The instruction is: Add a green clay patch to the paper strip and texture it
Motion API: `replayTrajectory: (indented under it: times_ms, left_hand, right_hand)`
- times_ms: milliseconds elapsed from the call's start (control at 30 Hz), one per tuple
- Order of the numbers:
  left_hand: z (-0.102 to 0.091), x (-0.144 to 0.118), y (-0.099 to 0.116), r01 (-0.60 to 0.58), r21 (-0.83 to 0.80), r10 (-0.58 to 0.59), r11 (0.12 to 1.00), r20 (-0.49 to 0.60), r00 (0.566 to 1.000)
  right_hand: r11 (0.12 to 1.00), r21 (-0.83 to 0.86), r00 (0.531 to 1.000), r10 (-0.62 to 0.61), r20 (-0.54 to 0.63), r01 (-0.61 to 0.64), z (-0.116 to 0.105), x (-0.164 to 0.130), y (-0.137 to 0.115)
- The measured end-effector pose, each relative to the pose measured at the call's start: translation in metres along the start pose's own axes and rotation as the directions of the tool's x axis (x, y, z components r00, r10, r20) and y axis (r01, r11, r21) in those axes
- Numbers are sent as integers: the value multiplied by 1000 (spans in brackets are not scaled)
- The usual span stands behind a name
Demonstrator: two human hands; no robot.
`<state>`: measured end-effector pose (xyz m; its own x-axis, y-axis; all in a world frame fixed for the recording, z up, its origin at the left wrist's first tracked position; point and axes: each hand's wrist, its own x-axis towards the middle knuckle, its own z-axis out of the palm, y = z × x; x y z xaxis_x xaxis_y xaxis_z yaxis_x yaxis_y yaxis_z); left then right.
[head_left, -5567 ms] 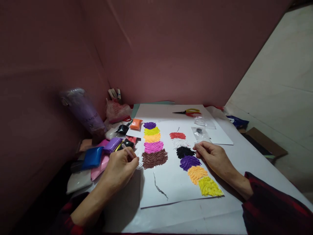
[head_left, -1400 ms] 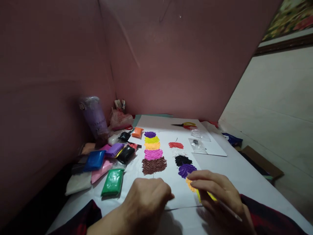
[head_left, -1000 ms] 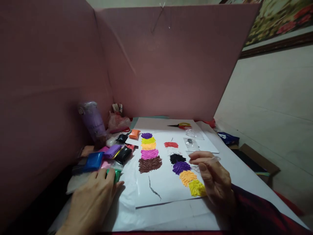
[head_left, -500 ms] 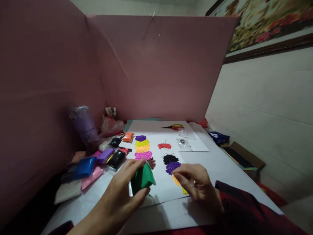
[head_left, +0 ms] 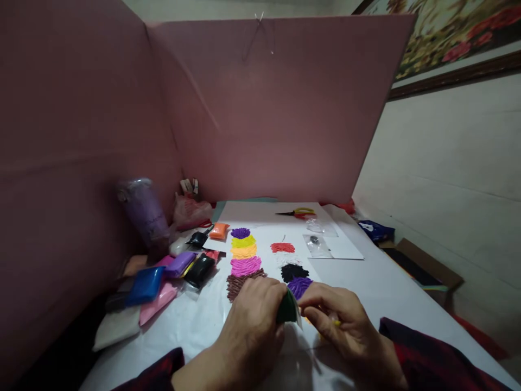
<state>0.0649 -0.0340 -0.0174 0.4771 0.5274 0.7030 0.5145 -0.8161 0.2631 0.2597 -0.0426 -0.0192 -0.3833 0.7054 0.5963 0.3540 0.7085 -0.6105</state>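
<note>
My left hand [head_left: 260, 315] is wrapped round a small packet of green modelling clay [head_left: 287, 308], its open-looking edge facing right. At that edge, the thumb and forefinger of my right hand [head_left: 340, 315] are pinched together; whatever lies between them is too small to make out. A bit of yellow shows by the right hand's curled fingers. Under and beyond the hands lies white paper with ridged clay patches: brown [head_left: 238, 285], pink [head_left: 246, 265], black [head_left: 294, 272], purple [head_left: 300, 287] and red [head_left: 283, 247]. My hands partly cover the brown and nearest right-hand patches.
Several clay packets, including a blue one [head_left: 145, 286] and an orange one [head_left: 218, 231], lie at the left. Behind them stands a purple tumbler [head_left: 145, 212]. Scissors [head_left: 299, 213] and a small clear bag [head_left: 318, 247] rest at the back. Pink panels [head_left: 260, 108] rise behind.
My left hand has moved right and turned over with the green packet. My right hand's fingertips are now at the packet's edge, where before they were apart from it. The view has shifted slightly.
</note>
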Motion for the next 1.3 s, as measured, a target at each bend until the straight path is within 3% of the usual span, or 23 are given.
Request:
replayTrajectory:
  times_ms: [267,600,700,833,967,1133,1200,1300]
  left_hand:
    - [5,-4,-2,7,11,-8,1000,84,996]
    - [2,-1,4,1,47,0,999,-23,1000]
    - [-2,1,9,-68,-31,65,997,-89,994]
    - [-5,4,13,-213,-80,201,974,-140,970]
    - [-5,4,11,-246,-56,236,968,-148,961]
    - [-6,1,9,-378,-2,377,926,-77,923]
    - [-6,0,9,-352,13,352,936,-88,932]
    - [-2,-2,11,-230,10,229,973,-96,969]
  right_hand:
    - [999,-43,1000,3,13,-3,1,1,-3]
    - [1000,-12,999,-5,46,6,0,2,0]
    - [998,9,996,-70,46,70,-1,-1,-5]
    - [985,-56,985,-165,-56,162,1,-6,-14]
    - [975,-103,980,-197,9,197,0,-7,-11]
    - [895,-171,910,-412,32,411,-5,-7,-3]
    - [893,-196,912,-409,18,405,-5,-8,-3]
    - [932,-218,956,-294,11,289,-3,-10,-6]
